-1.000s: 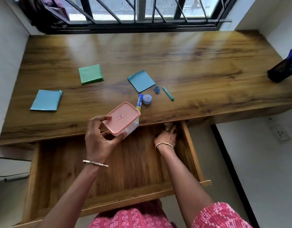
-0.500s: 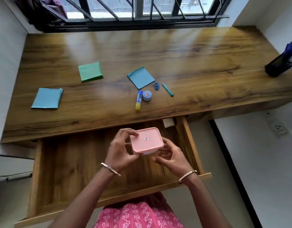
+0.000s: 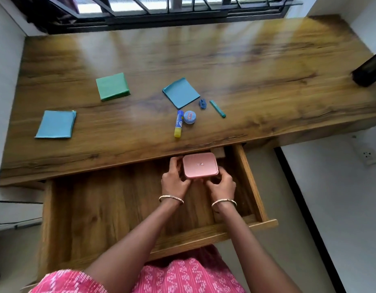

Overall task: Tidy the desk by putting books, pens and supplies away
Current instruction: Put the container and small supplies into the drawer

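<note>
Lowering the pink box (image 3: 200,165) with both hands, I am now setting it deep in the open drawer (image 3: 102,208) near the right back corner, where a moment ago it was hovering mid-drawer; fingers (image 3: 174,166) of my left hand (image 3: 174,182) and right hand (image 3: 222,183) are pinching its sides; lid up, its long axis is running left-right along the worktop (image 3: 225,66) edge.

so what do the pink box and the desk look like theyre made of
Pink box: likely plastic, with a matte, smooth lid, rounded moulded corners and a small printed label. Both hands hold it in the open drawer.
Desk: wood or wood-look laminate, with dark grain streaks and a semi-gloss sheen reflecting the window; I can't tell which.
</note>
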Demonstrator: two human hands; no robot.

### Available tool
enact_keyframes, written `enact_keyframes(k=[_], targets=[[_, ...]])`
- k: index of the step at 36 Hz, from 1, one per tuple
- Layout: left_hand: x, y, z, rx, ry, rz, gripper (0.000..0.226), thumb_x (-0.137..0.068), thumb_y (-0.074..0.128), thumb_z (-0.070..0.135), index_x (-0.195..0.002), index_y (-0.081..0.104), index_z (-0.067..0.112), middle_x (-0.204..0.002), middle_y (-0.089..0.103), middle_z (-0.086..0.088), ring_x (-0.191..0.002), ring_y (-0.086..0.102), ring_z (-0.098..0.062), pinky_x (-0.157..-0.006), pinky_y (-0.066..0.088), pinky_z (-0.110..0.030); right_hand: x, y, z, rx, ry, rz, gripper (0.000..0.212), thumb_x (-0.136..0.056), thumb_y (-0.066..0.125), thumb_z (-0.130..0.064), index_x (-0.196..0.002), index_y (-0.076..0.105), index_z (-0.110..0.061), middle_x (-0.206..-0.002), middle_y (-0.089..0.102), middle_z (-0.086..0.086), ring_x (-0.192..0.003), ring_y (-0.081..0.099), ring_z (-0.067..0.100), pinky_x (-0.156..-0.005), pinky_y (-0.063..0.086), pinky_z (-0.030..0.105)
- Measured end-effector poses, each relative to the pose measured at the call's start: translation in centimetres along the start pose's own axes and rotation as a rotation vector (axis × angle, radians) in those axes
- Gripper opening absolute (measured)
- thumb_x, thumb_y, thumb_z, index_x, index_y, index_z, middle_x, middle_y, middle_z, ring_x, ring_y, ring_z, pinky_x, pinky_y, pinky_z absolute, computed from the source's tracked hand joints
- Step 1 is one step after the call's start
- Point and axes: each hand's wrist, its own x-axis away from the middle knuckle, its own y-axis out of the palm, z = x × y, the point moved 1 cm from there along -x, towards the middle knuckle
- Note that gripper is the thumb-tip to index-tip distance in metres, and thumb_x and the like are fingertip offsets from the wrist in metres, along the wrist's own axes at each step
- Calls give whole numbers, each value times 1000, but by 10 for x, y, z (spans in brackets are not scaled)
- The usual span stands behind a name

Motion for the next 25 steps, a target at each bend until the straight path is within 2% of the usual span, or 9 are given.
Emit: enact_keyframes(k=[3, 6, 9, 12, 17, 19, 22, 25], targets=[[-5, 9, 3, -34, -130, 70, 65, -67, 81, 17, -124, 51, 11, -102, 73, -11, -96, 70, -31, -81, 56, -39, -12, 7, -6, 19, 20, 4, 48, -72, 78, -15, -118, 64, -13, -110, 71, 10, -108, 63, 30, -89, 47, 30], [-12, 15, 11, -41, -224, 68, 50, -73, 77, 20, -119, 62, 8, -106, 72, -16, -101, 67, -34, -83, 52, -36, -26, 12, -11, 36, 27, 14, 40, -73, 76, -15, -112, 67, -9, -106, 71, 15, -105, 62, 36, -85, 46, 32], [-24, 19, 17, -43, -271, 57, 39, -76, 76, 30, -107, 68, 8, -105, 72, -16, -102, 65, -37, -80, 49, -35, -39, 13, -18, 20, 34, 28, 33, -75, 76, -16, -107, 71, -7, -102, 73, 17, -102, 63, 36, -80, 44, 29], [-37, 22, 23, -61, -293, 60, 41, -77, 75, 36, -103, 70, 5, -104, 72, -18, -102, 63, -40, -79, 49, -37, -49, 13, -23, 9, 50, 28, 29, -78, 74, -17, -104, 73, -5, -102, 73, 18, -103, 63, 36, -76, 41, 26], [-51, 29, 23, -135, -319, 37, 50, -80, 70, 46, -107, 70, 4, -109, 70, -21, -107, 60, -44, -85, 51, -42, -60, 15, -23, 26, 88, 18, 27, -84, 66, -11, -108, 71, 0, -109, 70, 23, -109, 60, 39, -80, 41, 26], [-54, 30, 24, -184, -329, 25, 47, -84, 67, 42, -108, 69, 1, -111, 68, -23, -109, 58, -45, -89, 49, -43, -62, 15, -23, 39, 93, 18, 29, -85, 63, -10, -112, 69, 0, -111, 68, 25, -110, 58, 42, -85, 42, 31], [-55, 31, 30, -244, -380, 13, 34, -88, 59, 19, -114, 64, -4, -116, 64, -27, -114, 53, -45, -94, 43, -42, -62, 11, -25, 27, 115, 38, 30, -85, 58, -6, -114, 68, -1, -111, 66, 28, -108, 57, 44, -85, 46, 35], [-53, 32, 34, -260, -388, 16, 34, -89, 58, 19, -114, 64, -3, -116, 64, -26, -113, 54, -45, -93, 44, -42, -59, 6, -25, 3, 137, 58, 28, -86, 59, -9, -111, 69, -1, -109, 66, 27, -108, 56, 44, -85, 46, 36]])
